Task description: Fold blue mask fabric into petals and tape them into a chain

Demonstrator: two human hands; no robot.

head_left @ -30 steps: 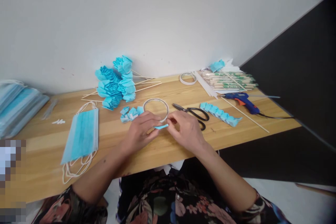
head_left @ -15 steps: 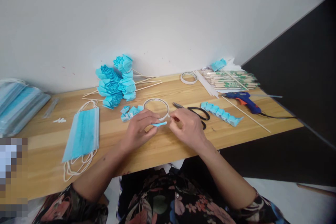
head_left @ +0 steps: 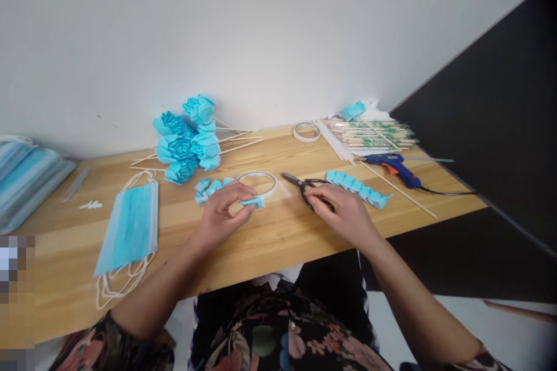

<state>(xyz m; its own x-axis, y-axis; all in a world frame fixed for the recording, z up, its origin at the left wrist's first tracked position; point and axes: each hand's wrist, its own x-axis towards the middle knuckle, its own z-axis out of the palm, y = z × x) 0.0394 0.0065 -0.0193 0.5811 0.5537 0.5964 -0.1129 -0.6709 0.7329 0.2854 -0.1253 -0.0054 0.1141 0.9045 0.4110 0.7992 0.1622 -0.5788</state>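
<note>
My left hand (head_left: 224, 208) pinches a small folded piece of blue mask fabric (head_left: 256, 202) between thumb and fingertips. Just behind those fingers is a roll of white tape (head_left: 275, 184); I cannot tell whether the hand touches it. My right hand (head_left: 346, 208) has its fingers closed on the black handles of the scissors (head_left: 294, 179), whose blades point left, towards the tape. Small folded blue pieces (head_left: 213, 186) lie beyond my left hand. A pleated blue strip (head_left: 363, 189) runs beyond my right hand.
Blue fabric flowers on sticks (head_left: 176, 145) lie at the back. A stack of face masks (head_left: 127, 223) lies left, bagged masks (head_left: 30, 179) farther left. At right are a blue glue gun (head_left: 395, 167), bundled sticks (head_left: 369, 134), a loose stick (head_left: 404, 194) and another tape roll (head_left: 307, 131).
My right hand has moved right, from beside the blue piece to the scissors handles, and closed on them. The left hand still pinches the blue piece. The view has shifted slightly.
</note>
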